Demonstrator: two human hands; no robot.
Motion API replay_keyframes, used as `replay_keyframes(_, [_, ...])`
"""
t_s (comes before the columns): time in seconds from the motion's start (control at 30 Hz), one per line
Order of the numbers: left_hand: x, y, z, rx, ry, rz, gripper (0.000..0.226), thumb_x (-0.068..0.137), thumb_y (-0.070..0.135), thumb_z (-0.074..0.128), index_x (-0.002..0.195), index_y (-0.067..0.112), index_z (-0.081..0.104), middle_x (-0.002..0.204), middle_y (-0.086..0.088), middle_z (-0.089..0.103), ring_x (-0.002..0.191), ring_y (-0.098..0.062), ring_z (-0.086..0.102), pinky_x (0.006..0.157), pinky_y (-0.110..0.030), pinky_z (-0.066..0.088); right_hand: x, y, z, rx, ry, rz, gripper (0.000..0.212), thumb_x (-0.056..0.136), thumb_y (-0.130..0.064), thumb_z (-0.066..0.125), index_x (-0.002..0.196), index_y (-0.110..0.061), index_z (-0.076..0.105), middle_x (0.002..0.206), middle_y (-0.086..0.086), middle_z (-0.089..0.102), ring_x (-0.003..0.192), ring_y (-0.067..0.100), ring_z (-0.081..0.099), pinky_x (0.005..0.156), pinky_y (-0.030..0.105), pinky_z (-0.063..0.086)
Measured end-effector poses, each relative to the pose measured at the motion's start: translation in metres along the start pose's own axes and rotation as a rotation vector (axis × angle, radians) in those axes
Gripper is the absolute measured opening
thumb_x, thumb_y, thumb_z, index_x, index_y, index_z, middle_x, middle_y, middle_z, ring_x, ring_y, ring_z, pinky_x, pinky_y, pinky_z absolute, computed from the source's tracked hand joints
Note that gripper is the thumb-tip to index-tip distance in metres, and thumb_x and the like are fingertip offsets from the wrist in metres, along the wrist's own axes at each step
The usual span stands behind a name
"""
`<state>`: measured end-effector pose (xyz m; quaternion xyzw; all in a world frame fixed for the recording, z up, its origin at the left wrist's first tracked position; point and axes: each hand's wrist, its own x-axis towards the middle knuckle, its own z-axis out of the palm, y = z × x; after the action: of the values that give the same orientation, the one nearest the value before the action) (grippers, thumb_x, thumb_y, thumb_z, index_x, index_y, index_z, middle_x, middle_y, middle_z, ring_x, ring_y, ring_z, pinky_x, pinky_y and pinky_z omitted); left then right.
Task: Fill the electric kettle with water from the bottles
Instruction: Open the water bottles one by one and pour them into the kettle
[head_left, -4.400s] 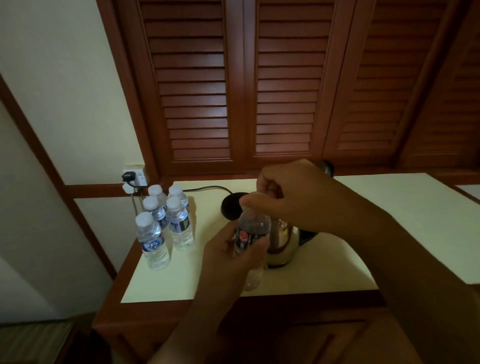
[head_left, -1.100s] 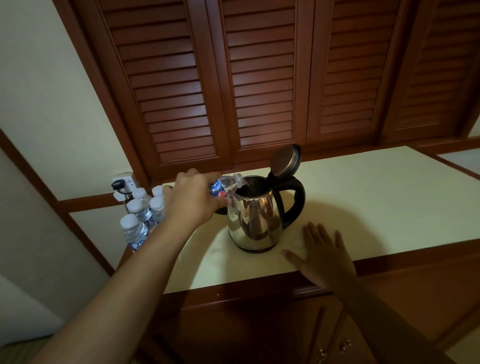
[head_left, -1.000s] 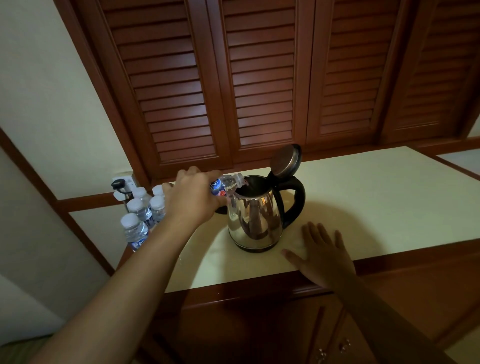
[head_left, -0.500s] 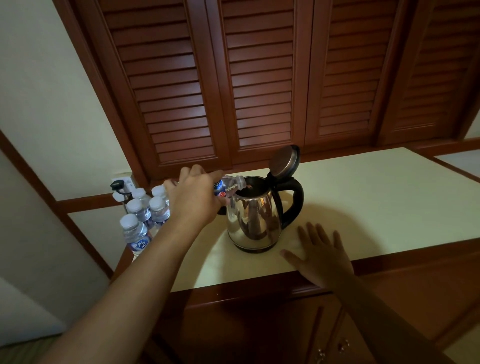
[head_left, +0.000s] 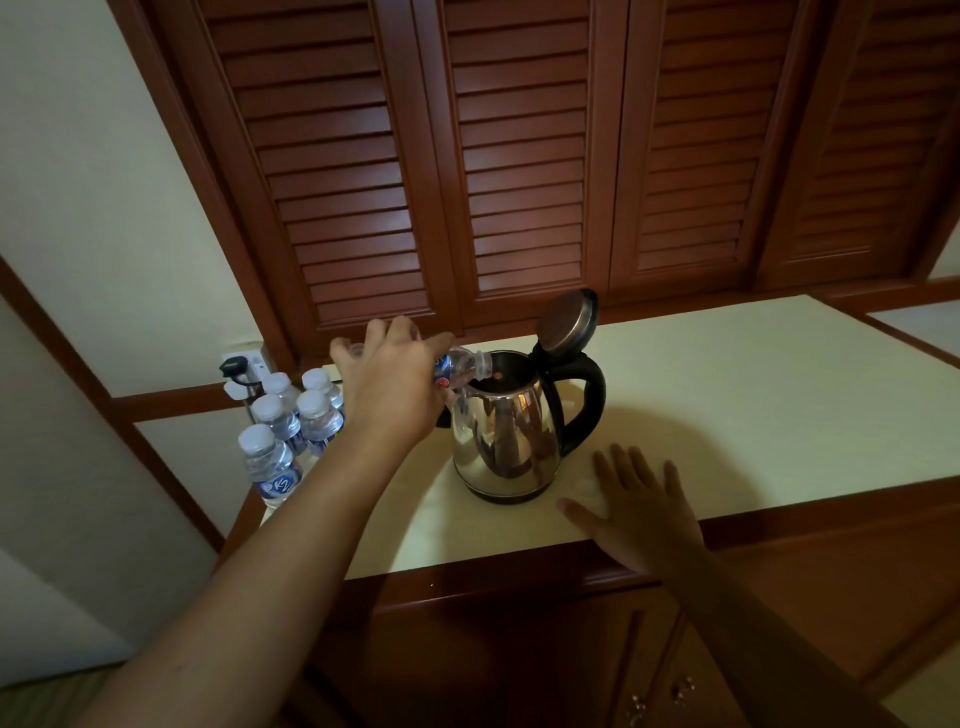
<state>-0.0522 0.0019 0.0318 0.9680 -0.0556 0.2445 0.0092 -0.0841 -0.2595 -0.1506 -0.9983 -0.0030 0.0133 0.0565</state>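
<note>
A shiny steel electric kettle (head_left: 511, 436) with a black handle stands on the cream counter, its lid (head_left: 567, 321) flipped up. My left hand (head_left: 392, 387) grips a small water bottle (head_left: 461, 366), tipped on its side with the uncapped neck over the kettle's mouth. Most of the bottle is hidden by my fingers. Flat on the counter, just right of the kettle, lies my right hand (head_left: 639, 506) with fingers spread and holding nothing. Several capped bottles (head_left: 291, 431) stand in a cluster at the counter's left end.
The cream counter (head_left: 727, 405) has a wooden front edge, with cabinet doors below. Louvered wooden doors (head_left: 519, 156) rise behind it. A plug sits in a wall socket (head_left: 244, 366) behind the bottles. A dark kettle base is partly hidden behind my left hand.
The left hand has tipped the bottle's base slightly higher while the neck stays over the kettle. The right hand has kept its place on the counter.
</note>
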Motion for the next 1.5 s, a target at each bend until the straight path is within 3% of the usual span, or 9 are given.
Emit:
replay_keyframes(0.73, [0.007, 0.001, 0.005, 0.125, 0.077, 0.139, 0.065, 0.079, 0.011, 0.077, 0.135, 0.039, 0.063, 0.131, -0.004, 0.057, 0.134, -0.033, 0.045, 0.114, -0.082, 0.009, -0.002, 0.002, 0.003, 0.053, 0.049, -0.044, 0.097, 0.086, -0.087, 0.004, 0.162, -0.026, -0.004, 0.17, 0.002, -0.008, 0.156, 0.022, -0.012, 0.124, 0.055, -0.006])
replay_keyframes(1.07, [0.007, 0.006, 0.005, 0.197, 0.124, 0.258, 0.057, 0.08, 0.009, 0.077, 0.132, 0.03, 0.067, 0.139, -0.011, 0.058, 0.15, -0.039, 0.034, 0.117, -0.079, -0.002, -0.005, 0.002, 0.002, 0.12, 0.128, -0.083, 0.066, 0.099, -0.067, 0.016, 0.154, -0.032, 0.025, 0.168, -0.001, 0.019, 0.157, 0.022, 0.007, 0.126, 0.053, 0.005])
replay_keyframes(1.27, [0.007, 0.007, 0.006, 0.227, 0.166, 0.341, 0.055, 0.08, 0.007, 0.072, 0.132, 0.025, 0.068, 0.143, -0.014, 0.057, 0.15, -0.042, 0.035, 0.119, -0.072, -0.008, -0.009, 0.002, -0.003, 0.141, 0.137, -0.116, 0.049, 0.104, -0.056, 0.025, 0.148, -0.037, 0.034, 0.167, -0.002, 0.023, 0.157, 0.022, 0.009, 0.125, 0.05, 0.001])
replay_keyframes(1.4, [0.006, 0.006, 0.008, 0.246, 0.186, 0.305, 0.054, 0.08, 0.008, 0.075, 0.131, 0.023, 0.067, 0.129, -0.013, 0.063, 0.134, -0.042, 0.05, 0.121, -0.072, 0.007, -0.01, 0.004, 0.0, 0.172, 0.208, -0.146, 0.045, 0.104, -0.052, 0.029, 0.142, -0.034, 0.045, 0.159, -0.002, 0.04, 0.152, 0.024, 0.026, 0.124, 0.046, 0.005])
replay_keyframes(1.47, [0.0, 0.002, 0.009, 0.216, 0.195, 0.239, 0.05, 0.081, 0.017, 0.074, 0.131, 0.023, 0.066, 0.119, -0.011, 0.064, 0.117, -0.04, 0.056, 0.115, -0.068, 0.027, -0.012, 0.004, 0.001, 0.262, 0.334, -0.255, 0.038, 0.102, -0.048, 0.036, 0.13, -0.03, 0.055, 0.137, -0.001, 0.06, 0.133, 0.025, 0.051, 0.121, 0.042, 0.017])
replay_keyframes(1.5, [-0.006, 0.001, 0.01, 0.18, 0.206, 0.202, 0.049, 0.082, 0.024, 0.074, 0.13, 0.023, 0.065, 0.116, -0.011, 0.064, 0.111, -0.039, 0.056, 0.107, -0.064, 0.037, -0.015, 0.004, 0.002, 0.361, 0.413, -0.332, 0.028, 0.102, -0.041, 0.045, 0.121, -0.026, 0.06, 0.118, -0.003, 0.065, 0.114, 0.025, 0.06, 0.115, 0.043, 0.031])
